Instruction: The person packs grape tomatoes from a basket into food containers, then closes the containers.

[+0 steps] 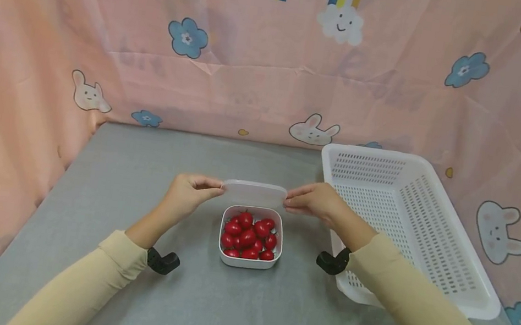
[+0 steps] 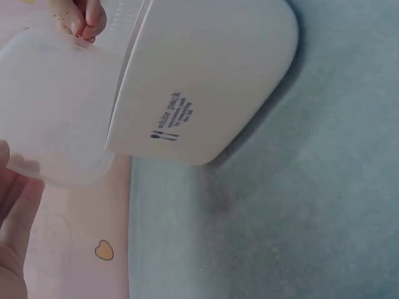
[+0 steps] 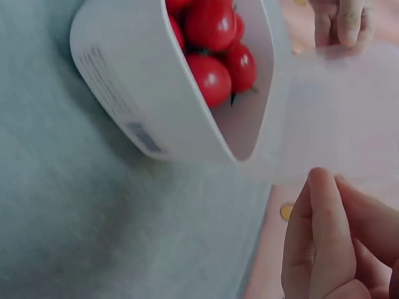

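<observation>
A translucent lid (image 1: 254, 191) is held up on edge just behind a small white container (image 1: 247, 263). My left hand (image 1: 190, 192) pinches the lid's left edge between thumb and fingers, while my right hand (image 1: 313, 200) pinches the right edge. Red cherry tomatoes (image 1: 248, 237) fill the uncovered container, which stands on the table. In the left wrist view, printed lettering shows on the container's side (image 2: 181, 81). Seen from the right wrist, the lid (image 3: 343, 112) tilts beside the container's rim, and some tomatoes (image 3: 212, 78) have green stems.
A large white perforated basket (image 1: 428, 247) sits on the right of the grey table (image 1: 249, 316), partly behind my right forearm. A pink patterned cloth (image 1: 261, 85) hangs at the back and sides. Black wrist cameras (image 1: 163, 263) are strapped below both hands.
</observation>
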`<action>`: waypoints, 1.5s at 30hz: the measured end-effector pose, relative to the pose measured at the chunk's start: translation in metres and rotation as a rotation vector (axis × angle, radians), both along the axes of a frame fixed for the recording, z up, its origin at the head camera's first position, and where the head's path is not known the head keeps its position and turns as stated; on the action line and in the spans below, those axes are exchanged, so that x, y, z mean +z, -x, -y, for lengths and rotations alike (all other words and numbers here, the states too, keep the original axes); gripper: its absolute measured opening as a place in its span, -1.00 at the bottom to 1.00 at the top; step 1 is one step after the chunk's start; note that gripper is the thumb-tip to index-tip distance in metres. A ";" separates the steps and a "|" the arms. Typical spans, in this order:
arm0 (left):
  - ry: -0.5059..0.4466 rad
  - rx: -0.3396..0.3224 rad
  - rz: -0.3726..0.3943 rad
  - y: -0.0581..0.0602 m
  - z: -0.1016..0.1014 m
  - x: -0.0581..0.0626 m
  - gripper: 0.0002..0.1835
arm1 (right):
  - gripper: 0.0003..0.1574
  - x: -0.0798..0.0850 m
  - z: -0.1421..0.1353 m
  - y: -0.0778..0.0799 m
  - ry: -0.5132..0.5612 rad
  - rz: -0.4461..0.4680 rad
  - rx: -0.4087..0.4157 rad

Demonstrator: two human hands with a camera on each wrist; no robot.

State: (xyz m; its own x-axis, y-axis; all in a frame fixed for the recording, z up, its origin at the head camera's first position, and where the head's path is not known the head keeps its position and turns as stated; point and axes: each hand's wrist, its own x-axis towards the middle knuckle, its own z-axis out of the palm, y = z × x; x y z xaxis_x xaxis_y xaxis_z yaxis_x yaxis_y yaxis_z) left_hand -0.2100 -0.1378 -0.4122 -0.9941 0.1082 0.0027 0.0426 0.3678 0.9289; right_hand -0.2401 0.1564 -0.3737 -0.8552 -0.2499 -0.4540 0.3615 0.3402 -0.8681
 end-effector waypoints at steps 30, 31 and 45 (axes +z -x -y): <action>-0.091 0.009 0.061 -0.048 -0.013 -0.012 -0.76 | -0.55 -0.017 0.012 -0.064 0.011 -0.021 -0.174; -0.098 0.013 0.065 -0.049 -0.012 -0.013 -0.75 | -0.55 -0.018 0.013 -0.066 0.000 -0.020 -0.179; -0.164 0.162 0.204 -0.060 -0.024 -0.020 -0.68 | -0.48 -0.029 0.021 -0.075 0.015 -0.018 -0.266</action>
State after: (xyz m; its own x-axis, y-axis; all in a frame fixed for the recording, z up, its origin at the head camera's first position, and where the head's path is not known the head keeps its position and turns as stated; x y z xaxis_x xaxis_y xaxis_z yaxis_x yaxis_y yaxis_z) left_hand -0.1504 -0.1142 -0.4323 -0.9801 -0.0374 -0.1947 -0.1982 0.1992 0.9597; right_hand -0.1646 0.1354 -0.4023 -0.8995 -0.0217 -0.4365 0.4214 0.2218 -0.8794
